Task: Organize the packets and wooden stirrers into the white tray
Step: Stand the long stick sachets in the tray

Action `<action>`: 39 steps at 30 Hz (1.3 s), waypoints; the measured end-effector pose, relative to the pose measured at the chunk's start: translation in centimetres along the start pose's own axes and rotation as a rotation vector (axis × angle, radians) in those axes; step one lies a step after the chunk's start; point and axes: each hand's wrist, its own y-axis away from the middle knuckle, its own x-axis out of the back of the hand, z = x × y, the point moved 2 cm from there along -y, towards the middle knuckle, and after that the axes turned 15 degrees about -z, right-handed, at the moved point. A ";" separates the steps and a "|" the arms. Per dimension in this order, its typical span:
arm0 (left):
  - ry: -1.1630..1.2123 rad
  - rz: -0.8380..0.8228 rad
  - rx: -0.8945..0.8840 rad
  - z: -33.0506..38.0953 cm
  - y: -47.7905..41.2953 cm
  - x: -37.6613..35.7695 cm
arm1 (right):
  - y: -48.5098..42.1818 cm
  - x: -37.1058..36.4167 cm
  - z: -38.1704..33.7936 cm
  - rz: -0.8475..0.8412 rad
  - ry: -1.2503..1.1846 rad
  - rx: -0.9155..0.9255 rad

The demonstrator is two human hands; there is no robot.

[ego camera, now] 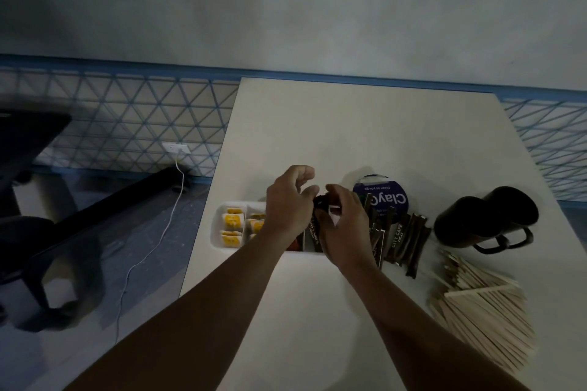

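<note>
We see a dim, bluish, grainy scene. The white table (365,136) is the brightest area, with faint soft shadows. The chair (28,168) at left is smeared, and straight edges bow from wide-angle distortion.

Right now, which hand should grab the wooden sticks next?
The right hand, probably, after it sets down its brown packets. The wooden stirrers lie on its side of the table, beside the right arm. The left hand is over the white tray, farther away.

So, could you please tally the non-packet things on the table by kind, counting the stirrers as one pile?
Black mugs: 2
White tray: 1
Round blue sign: 1
Stirrer pile: 1
Total: 5
</note>
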 end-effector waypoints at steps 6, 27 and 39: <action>-0.267 -0.099 0.101 -0.2 -0.3 2.2 | 0.2 2.2 0.3 -0.028 0.041 -0.034; -0.390 -0.102 0.085 1.8 -1.6 -0.8 | 0.3 6.1 2.0 -0.066 0.058 -0.165; -0.441 -0.387 0.023 6.2 -4.0 -7.0 | 2.9 11.3 8.3 0.091 0.114 -0.515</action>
